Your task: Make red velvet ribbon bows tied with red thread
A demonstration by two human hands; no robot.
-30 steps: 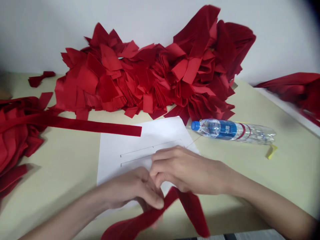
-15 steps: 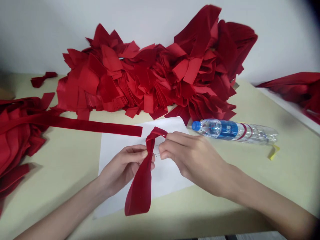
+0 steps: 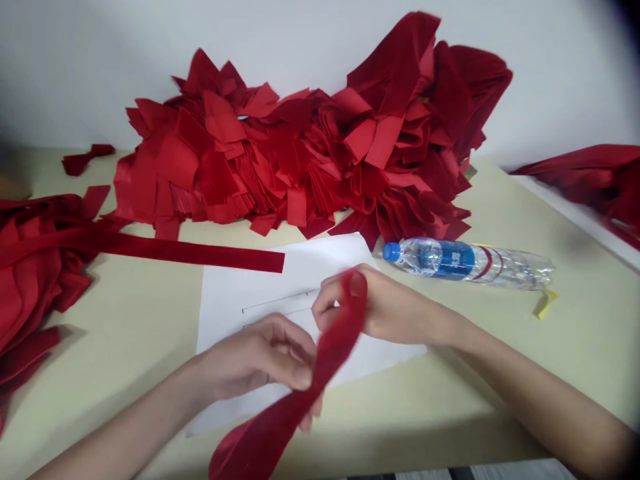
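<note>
so here's the setup: the left hand (image 3: 255,357) and right hand (image 3: 385,310) are both up over a sheet of white paper (image 3: 300,267), with a red velvet ribbon (image 3: 325,360) running between them. the right hand is curled, and the top of the ribbon sits against its fingers (image 3: 325,310). from there the ribbon drops down across the left hand and hangs past the table edge side of the paper. the left hand is half closed around it, fingers bent in close. the ribbon is pretty blurred, so i can't say for sure exactly how each hand is pinching it, but it looks held by both. the hands are close together, not quite touching as far as i can see.

the paper has thin drawn lines (image 3: 275,307) on it, partly covered by the hands. a long strip of the same velvet (image 3: 190,255) lies flat with its cut end on the paper, trailing left into a loose heap of red strips (image 3: 35,267). behind all that, a big pile of cut red velvet pieces (image 3: 300,153) sits against a white wall (image 3: 565,87). off to the right there's a clear plastic water bottle (image 3: 465,261) on its side with a blue cap (image 3: 391,252), a small yellow scrap (image 3: 545,304) by its base, and more red fabric (image 3: 585,180) on a white ledge (image 3: 575,217). the table (image 3: 100,347) is a pale cream colour.
</note>
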